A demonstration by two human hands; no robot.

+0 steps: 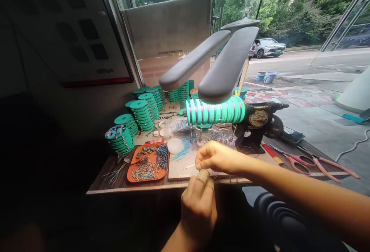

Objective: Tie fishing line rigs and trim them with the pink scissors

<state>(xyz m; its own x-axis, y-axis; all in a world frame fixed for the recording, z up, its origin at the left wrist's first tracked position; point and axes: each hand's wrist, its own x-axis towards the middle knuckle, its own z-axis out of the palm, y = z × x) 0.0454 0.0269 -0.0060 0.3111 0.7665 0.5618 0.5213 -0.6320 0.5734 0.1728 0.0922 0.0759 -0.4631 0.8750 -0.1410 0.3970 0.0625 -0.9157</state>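
Note:
My right hand (pixel 212 157) is pinched over the near edge of the pale work board (pixel 176 174). From its fingertips a thin light-coloured rod (pixel 188 167) sticks out to the left; its exact kind does not show. Just below, my left hand (pixel 199 200) is closed, its fingers curled close to the right hand; what it grips is hidden. Behind them a row of bright green spools (pixel 215 111) sits on the shaft of a black winding machine (pixel 257 119), with small fittings hanging beneath. Light blue strands (pixel 185 149) lie on the board near a round white disc (pixel 175 146).
An orange tray (pixel 130 173) of small metal and dark parts stands left. Stacks of green spools (pixel 141 115) rise behind it. Pink-handled scissors (pixel 299 163) and pliers (pixel 326 169) lie right. A grey lamp (pixel 228 66) hangs low above the spools.

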